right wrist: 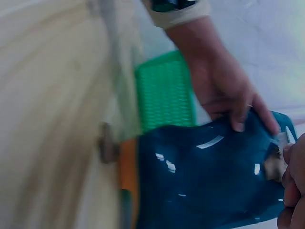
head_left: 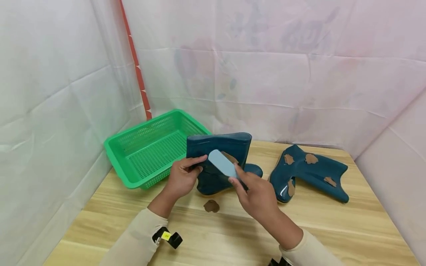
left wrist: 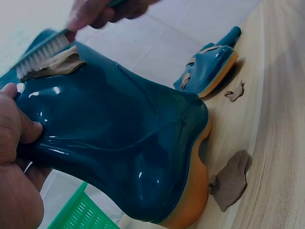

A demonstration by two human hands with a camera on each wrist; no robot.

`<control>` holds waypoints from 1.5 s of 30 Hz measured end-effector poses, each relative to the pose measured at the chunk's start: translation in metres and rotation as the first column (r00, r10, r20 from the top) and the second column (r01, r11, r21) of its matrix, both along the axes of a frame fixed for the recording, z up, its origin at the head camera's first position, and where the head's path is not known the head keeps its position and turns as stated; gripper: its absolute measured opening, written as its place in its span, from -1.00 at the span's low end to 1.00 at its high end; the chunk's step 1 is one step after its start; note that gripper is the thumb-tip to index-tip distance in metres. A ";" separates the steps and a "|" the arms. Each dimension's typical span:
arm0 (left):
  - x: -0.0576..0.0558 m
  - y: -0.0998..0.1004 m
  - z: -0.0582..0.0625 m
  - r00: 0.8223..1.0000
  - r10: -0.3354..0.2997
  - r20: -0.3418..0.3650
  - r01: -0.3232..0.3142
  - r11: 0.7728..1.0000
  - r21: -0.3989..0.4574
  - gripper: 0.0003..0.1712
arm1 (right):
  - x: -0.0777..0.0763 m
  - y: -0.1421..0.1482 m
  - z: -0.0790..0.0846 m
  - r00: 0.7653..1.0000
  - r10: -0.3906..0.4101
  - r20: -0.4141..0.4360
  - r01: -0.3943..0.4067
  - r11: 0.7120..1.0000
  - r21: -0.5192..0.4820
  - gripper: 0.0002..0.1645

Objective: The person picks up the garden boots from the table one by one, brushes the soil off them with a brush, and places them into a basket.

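Note:
A dark teal rubber boot (left wrist: 109, 114) with a tan sole stands upright on the wooden table. My left hand (head_left: 182, 179) grips the side of its shaft, thumb on the outside. In my right hand (head_left: 261, 195) is a scrubbing brush (head_left: 220, 162) with a light blue back. Its white bristles (left wrist: 43, 56) lie against a brown mud-like patch (left wrist: 62, 64) on the upper shaft, and part of that patch is hidden behind the brush. Another brown piece (head_left: 211, 206) lies on the table just in front of the boot.
A second teal boot (head_left: 299, 168) lies on its side at the right, with several brown patches (head_left: 311, 159) on it. On the left, a green perforated basket (head_left: 156, 151) sits behind my left hand. White sheeting (head_left: 259, 81) hangs along the back and sides of the table.

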State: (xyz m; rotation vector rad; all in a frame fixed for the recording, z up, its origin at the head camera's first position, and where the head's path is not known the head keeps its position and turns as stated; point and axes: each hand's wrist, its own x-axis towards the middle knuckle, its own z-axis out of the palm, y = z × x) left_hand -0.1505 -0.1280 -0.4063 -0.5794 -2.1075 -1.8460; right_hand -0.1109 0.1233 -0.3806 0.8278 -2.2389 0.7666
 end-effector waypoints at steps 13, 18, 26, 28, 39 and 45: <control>0.001 -0.001 0.003 1.000 0.009 0.029 -0.010 1.000 0.014 -0.57 | -0.001 0.000 0.001 1.000 -0.006 0.000 0.006 1.000 -0.010 -0.42; 0.002 -0.002 0.003 0.997 0.016 0.072 -0.017 1.000 0.013 -0.57 | 0.004 0.002 -0.009 0.995 0.027 0.092 -0.033 0.997 0.064 -0.48; 0.002 -0.003 0.005 0.998 0.023 0.066 -0.024 1.000 0.013 -0.57 | -0.004 0.001 0.001 0.999 0.009 -0.042 -0.011 0.999 -0.051 -0.39; 0.002 -0.003 0.004 0.997 0.007 0.077 -0.009 1.000 0.024 -0.57 | -0.001 0.003 -0.003 1.000 -0.002 0.023 0.002 1.000 0.003 -0.42; 0.002 -0.001 0.006 0.999 0.023 0.047 -0.023 1.000 0.010 -0.57 | 0.001 0.003 -0.003 0.999 0.010 -0.036 -0.012 0.999 -0.046 -0.36; 0.002 0.000 0.005 0.997 0.035 0.076 -0.035 0.999 -0.001 -0.56 | 0.007 0.007 -0.012 0.999 -0.009 0.053 0.004 0.996 0.087 -0.48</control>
